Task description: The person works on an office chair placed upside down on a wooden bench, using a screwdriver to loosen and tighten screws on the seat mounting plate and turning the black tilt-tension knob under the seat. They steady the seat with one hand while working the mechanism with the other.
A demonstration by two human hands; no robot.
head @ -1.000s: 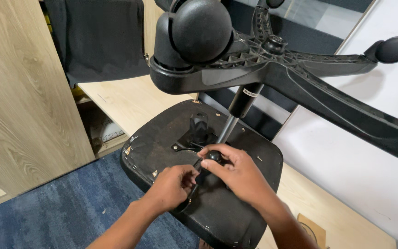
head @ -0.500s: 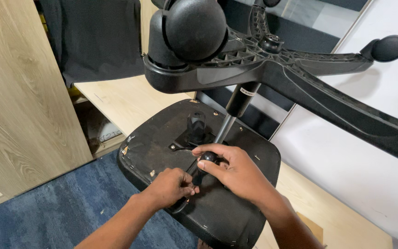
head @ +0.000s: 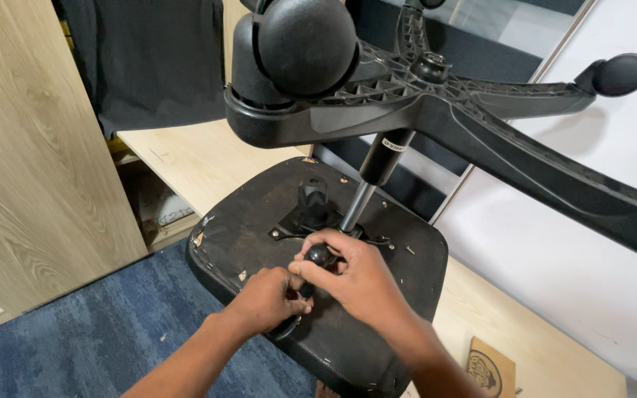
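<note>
Your left hand (head: 267,298) is curled around the lower end of a black lever (head: 289,324) on the underside of the upturned chair seat (head: 245,236), fingers clenched on it. Your right hand (head: 355,276) sits just to the right of it, touching, with thumb and fingers pinched around the round black knob (head: 319,255) at the lever's far end. Both hands are near you, over the middle of the seat.

Just beyond the knob, the metal plate (head: 296,228) is bolted to the seat, and the shiny gas column (head: 359,203) rises from it up to the black five-armed base (head: 481,125). A large caster (head: 304,44) hangs at the top, another caster (head: 617,74) far right. The seat rests on a pale wooden board (head: 186,158); blue carpet (head: 75,339) lies at near left.
</note>
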